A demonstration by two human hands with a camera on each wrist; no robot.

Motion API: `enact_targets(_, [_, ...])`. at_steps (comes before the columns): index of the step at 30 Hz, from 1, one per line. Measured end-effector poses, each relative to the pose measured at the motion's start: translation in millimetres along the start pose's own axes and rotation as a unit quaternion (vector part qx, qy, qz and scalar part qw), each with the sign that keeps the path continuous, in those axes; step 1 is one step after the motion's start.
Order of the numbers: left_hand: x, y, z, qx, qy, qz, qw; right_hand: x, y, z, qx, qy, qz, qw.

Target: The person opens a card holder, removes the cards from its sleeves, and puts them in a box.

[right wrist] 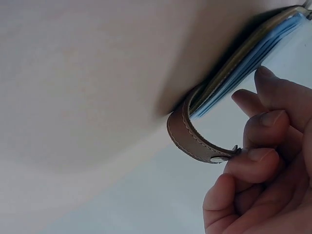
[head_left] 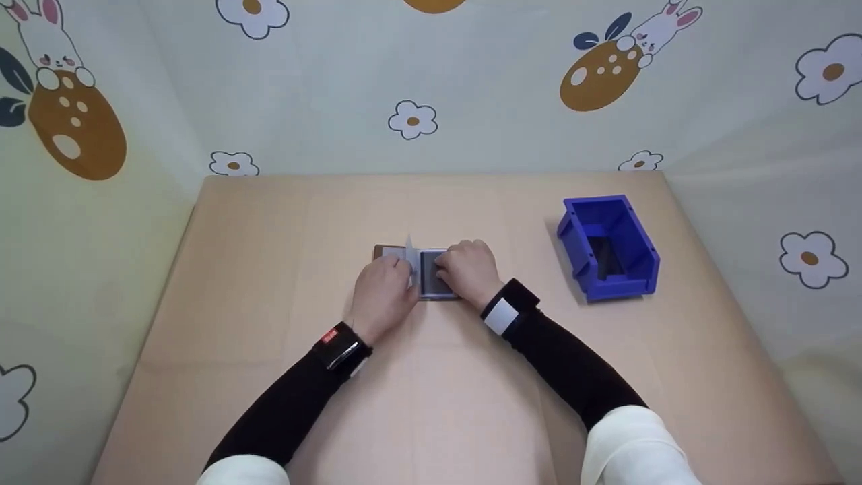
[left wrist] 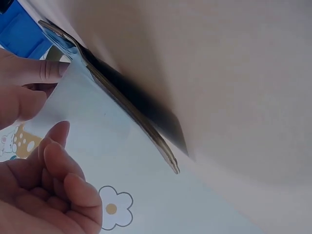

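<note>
A brown card holder (right wrist: 180,131) with translucent plastic sleeves (head_left: 412,252) lies spread on the table in the head view. My left hand (head_left: 385,296) pinches one sleeve, which stands upright between the two halves. In the left wrist view that sleeve (left wrist: 73,107) appears as a pale sheet above the holder's thin brown edge. My right hand (head_left: 471,273) is at the right half, its fingertips on the dark sleeve (head_left: 434,286). Its curled fingers (right wrist: 263,126) are by the stacked sleeve edges in the right wrist view, and a stitched strap with a snap (right wrist: 219,159) arcs toward them.
A blue plastic bin (head_left: 643,286) stands on the right of the table, something dark on its floor. The table (head_left: 269,397) is light brown. Pale curtains (head_left: 323,87) with rabbit and flower prints hang at the back and both sides.
</note>
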State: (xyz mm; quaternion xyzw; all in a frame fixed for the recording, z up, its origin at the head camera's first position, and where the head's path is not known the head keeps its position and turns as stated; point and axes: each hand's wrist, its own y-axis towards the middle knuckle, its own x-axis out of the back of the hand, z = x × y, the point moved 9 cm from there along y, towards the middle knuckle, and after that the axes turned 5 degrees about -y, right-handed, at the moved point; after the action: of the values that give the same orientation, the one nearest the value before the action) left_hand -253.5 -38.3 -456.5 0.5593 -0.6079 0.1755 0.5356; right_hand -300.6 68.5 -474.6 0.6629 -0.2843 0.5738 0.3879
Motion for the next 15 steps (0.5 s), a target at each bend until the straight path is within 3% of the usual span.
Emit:
enact_targets(8, [4.9, -3.3, 9.8, 0.033, -0.002, 0.004, 0.9995, 0, 0.0, 1, 0.003, -0.005, -0.002, 1.0000])
enact_targets(15, [5.2, -3.6, 25.1, 0.086, 0.008, 0.020, 0.9961, 0, -1.0, 2, 0.002, -0.009, 0.002, 1.0000])
